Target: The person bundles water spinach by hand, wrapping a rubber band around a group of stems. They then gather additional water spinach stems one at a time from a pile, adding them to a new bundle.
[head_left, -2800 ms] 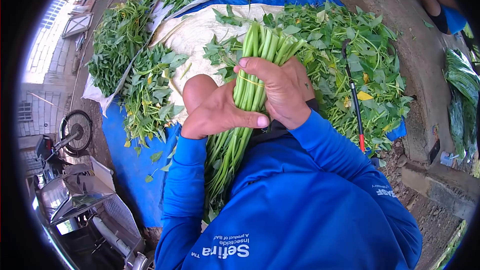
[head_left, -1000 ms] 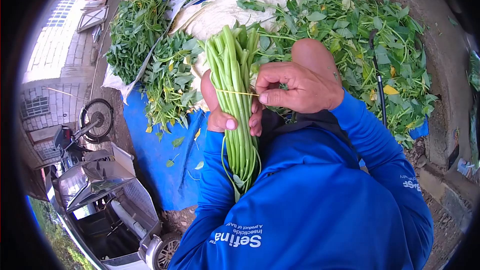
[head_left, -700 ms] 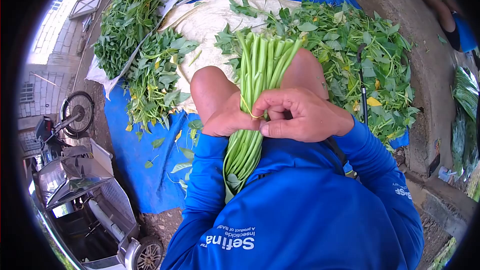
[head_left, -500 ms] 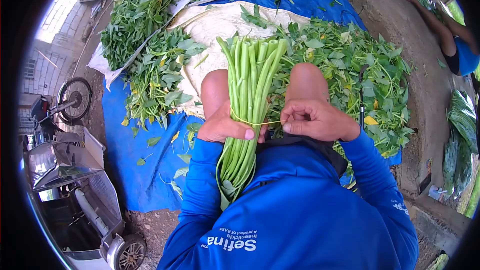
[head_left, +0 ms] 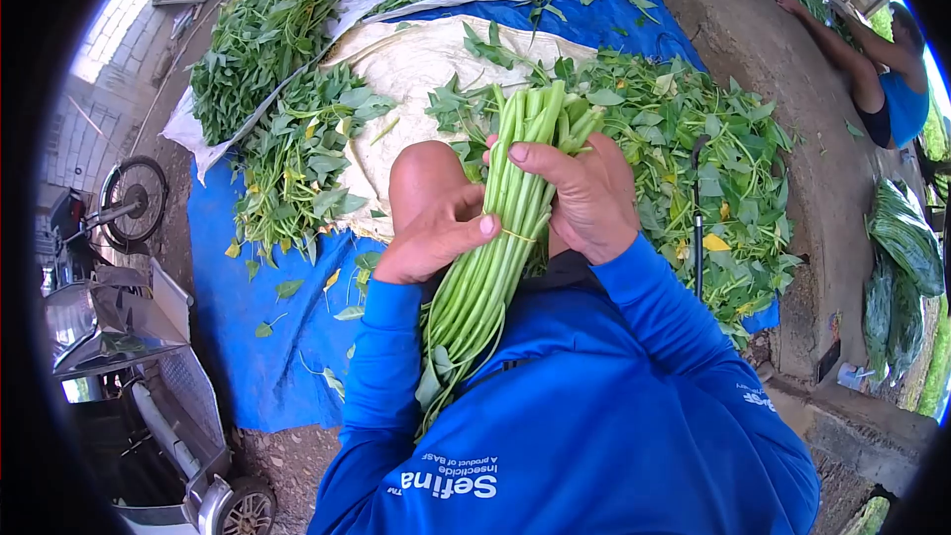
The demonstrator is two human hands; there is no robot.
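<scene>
A bundle of water spinach [head_left: 503, 218] leans across my lap, its cut stem ends upward and some leaves down against my blue shirt. Round its middle runs a thin yellowish tie [head_left: 517, 236]. My right hand [head_left: 586, 193] is closed round the upper stems, thumb across the front. Lower down, my left hand [head_left: 431, 238] holds the bundle's left side, with the thumb against the stems and the other fingers partly hidden behind. Both knees are just beyond the bundle.
Loose leafy greens [head_left: 693, 168] lie to the right, more greens [head_left: 263, 50] at the left. Under them are a pale sack [head_left: 396, 69] and a blue tarp [head_left: 263, 337]. A black-handled rod [head_left: 698, 228] stands at right. A motorcycle with sidecar [head_left: 149, 337] and another person [head_left: 897, 89] flank the area.
My right hand has left the tie's end and now grasps the upper stems. The bundle has tilted to the right at its top, and my left hand's grip has loosened slightly.
</scene>
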